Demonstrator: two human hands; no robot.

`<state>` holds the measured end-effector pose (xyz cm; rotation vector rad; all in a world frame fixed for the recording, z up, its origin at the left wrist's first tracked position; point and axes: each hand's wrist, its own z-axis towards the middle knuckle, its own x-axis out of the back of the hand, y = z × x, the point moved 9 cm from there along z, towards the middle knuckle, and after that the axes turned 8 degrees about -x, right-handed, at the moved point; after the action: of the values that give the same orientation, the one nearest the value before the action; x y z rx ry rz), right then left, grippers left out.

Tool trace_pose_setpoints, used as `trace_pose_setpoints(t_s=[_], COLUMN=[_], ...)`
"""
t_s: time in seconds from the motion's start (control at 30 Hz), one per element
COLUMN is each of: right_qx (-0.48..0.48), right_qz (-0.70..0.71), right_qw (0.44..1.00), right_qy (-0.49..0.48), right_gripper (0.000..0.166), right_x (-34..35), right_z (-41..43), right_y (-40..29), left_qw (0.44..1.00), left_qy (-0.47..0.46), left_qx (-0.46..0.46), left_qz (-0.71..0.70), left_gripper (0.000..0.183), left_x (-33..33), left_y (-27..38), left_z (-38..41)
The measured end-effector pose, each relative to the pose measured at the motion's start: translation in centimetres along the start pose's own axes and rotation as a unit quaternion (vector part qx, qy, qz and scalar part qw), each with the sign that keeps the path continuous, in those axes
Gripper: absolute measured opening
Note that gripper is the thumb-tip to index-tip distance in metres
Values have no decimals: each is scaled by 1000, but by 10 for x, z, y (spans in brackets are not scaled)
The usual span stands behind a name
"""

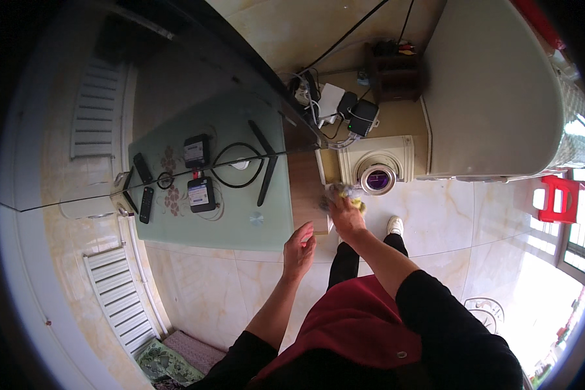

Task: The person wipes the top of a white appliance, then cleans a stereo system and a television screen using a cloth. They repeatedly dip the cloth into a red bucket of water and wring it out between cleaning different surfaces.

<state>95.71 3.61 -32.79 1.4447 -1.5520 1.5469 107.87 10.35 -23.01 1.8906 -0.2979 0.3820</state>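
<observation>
My right hand [347, 218] grips a crumpled grey and yellow cloth [355, 201] against the right end of the brown wood top [308, 195]. Part of the cloth is blurred and hidden under the fingers. My left hand [300, 251] hangs in the air by the front edge of that wood top, fingers loosely bent, holding nothing. Just right of the cloth is a round metal-rimmed object [378, 180] with a purple inside, in front of a cream moulded pedestal [404, 151]. To the left, a frosted glass top [234, 224] carries a black set-top box [201, 194] bearing a label.
A large television screen [214, 87] rises behind the glass top, mirroring it. Two things near it are a remote control [146, 204] and a black stand leg [268, 175]. Cabled black boxes [363, 118] sit behind the pedestal. A red plastic stool [559, 200] stands far right.
</observation>
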Motion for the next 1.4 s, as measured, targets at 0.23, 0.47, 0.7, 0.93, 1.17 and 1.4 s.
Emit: trace_pose_setpoints(t_s=[0.23,0.47,0.7,0.93,1.17,1.4], right_qx=[-27,41,-118,-181,-157,-104], right_qz=[209,132,376,493,243,165], right_qw=[976,975,919,819,896,932], right_qy=[54,175,-14,231,336,307], right_gripper=[51,45,44,43,47,60], right_x=[112,132,77,232,235,228], right_z=[-34,34,-47,-43,22,31], right_y=[17,-2,82,130,163,151], left_qw=[998,994,985,927,908,905], left_qy=[20,11,7,129,46,23], left_qx=[-3,-30,-97,-280,-197,-117], left_qz=[-54,-103,-141,215,367,409], left_gripper=[35,34,36,71,86,90], left_x=[2,-22,-41,-64,-90,-98], left_y=[-24,16,72,204,191,183], left_z=[4,28,64,124,183,211])
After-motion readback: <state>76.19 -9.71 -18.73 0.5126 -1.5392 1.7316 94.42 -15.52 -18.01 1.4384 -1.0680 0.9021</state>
